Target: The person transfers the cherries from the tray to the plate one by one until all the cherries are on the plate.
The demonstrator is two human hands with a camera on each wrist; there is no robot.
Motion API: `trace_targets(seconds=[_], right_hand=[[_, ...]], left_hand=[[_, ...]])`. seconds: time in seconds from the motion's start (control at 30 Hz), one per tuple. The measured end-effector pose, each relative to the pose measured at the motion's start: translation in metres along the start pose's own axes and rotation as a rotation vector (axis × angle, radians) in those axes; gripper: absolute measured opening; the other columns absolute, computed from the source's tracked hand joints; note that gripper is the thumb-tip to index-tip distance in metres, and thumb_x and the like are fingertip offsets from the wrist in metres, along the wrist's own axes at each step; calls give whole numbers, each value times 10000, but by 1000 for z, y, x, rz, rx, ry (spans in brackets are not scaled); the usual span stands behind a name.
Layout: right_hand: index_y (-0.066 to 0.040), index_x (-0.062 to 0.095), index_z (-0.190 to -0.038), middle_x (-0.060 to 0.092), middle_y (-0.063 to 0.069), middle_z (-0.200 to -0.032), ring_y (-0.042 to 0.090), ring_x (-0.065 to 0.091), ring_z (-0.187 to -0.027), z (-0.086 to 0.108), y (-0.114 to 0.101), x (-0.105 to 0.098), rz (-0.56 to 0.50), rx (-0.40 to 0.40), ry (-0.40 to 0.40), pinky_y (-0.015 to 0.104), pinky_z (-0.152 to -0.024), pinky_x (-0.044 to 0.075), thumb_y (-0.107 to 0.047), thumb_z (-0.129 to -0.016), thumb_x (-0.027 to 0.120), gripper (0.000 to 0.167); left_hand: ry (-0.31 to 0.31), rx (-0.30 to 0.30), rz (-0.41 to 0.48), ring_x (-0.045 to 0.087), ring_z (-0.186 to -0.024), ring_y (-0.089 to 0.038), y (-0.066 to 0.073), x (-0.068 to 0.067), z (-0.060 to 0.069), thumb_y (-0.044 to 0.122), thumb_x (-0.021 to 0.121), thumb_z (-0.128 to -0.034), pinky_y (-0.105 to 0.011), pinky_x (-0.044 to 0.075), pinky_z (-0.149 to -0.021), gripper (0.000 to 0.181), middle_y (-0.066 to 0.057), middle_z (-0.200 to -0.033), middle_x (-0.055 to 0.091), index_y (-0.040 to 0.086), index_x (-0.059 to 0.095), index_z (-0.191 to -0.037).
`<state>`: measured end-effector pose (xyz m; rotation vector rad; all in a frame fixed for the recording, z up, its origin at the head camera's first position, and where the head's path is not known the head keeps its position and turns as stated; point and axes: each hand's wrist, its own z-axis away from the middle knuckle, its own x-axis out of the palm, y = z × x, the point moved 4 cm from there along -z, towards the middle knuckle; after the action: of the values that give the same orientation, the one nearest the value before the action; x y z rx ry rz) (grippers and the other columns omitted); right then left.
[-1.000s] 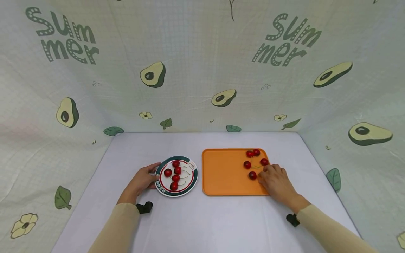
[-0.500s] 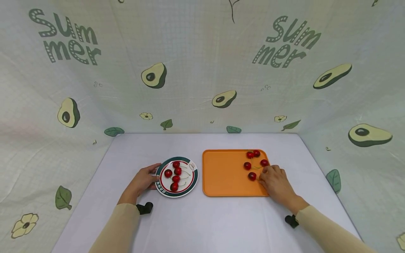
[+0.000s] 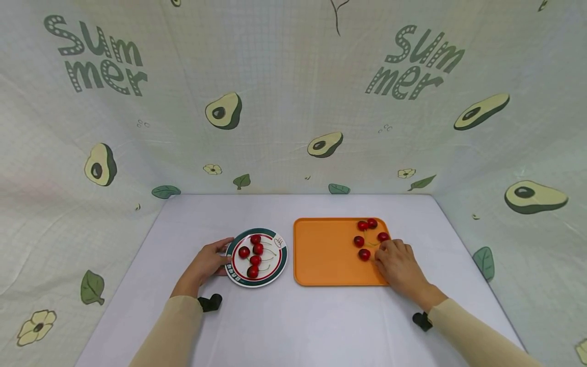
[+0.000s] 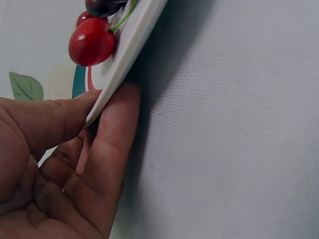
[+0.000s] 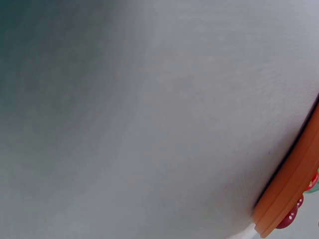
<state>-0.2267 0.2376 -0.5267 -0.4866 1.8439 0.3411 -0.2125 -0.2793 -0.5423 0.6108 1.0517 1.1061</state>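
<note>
Head view: left of centre, the left hand pinches a round white plate, green-rimmed, with five shiny red cherries. At right, the right hand, fingers bent, covers the orange tray's edge; its hold I cannot tell.

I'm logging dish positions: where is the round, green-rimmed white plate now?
In the head view, the round, green-rimmed white plate is left of the orange rectangular tray, its left edge pinched by the left hand.

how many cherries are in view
10 round red cherries: five on the round green-rimmed white plate, four in a column, one left of it; five on the right half of the rectangular orange tray. The right hand may hide more.
</note>
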Motion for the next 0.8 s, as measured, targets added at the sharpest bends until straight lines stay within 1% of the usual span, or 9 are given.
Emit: trace_targets(seconds=[0.2, 0.3, 0.53, 0.7, 0.8], right_hand=[[-111, 719, -964, 559, 102, -1064, 362, 497, -1084, -3, -2, 1, -9, -28, 20, 537, -942, 432, -193, -884, 854, 178], [-116, 720, -974, 549, 95, -1061, 349, 487, -1078, -4, -3, 1, -19, -41, 25, 527, -941, 423, -201, -885, 854, 182], [-111, 729, -974, 547, 93, -1042, 346, 481, -1062, -11, -8, -1, -32, -83, 59, 527, -927, 416, -172, -865, 867, 186], [-108, 744, -993, 552, 97, -1042, 346, 487, -1067, -20, -15, -3, -32, -78, 45, 523, -930, 419, -178, -884, 857, 172], [-116, 749, -998, 564, 99, -1051, 340, 486, -1071, -26, -21, -5, -45, -78, 42, 499, -904, 408, -183, -897, 846, 156]], left_hand=[[4, 2, 0, 664, -847, -195, -1, 0, 1, 29, 666, -994, -307, 638, -745, 660, -228, -1485, 454, 197, 470, -1602], [11, -8, 2, 667, -847, -199, -1, 0, 0, 32, 669, -994, -295, 635, -740, 657, -213, -1479, 459, 213, 481, -1596], [12, -10, -9, 663, -889, -213, -1, -1, -1, 37, 667, -997, -280, 632, -751, 659, -210, -1481, 453, 222, 475, -1600], [5, -14, 2, 672, -905, -219, 0, 0, -1, 29, 666, -993, -294, 639, -761, 662, -217, -1494, 451, 216, 476, -1599], [0, -13, 7, 676, -904, -220, 0, 1, -1, 22, 661, -994, -303, 641, -764, 662, -220, -1497, 449, 213, 474, -1600]])
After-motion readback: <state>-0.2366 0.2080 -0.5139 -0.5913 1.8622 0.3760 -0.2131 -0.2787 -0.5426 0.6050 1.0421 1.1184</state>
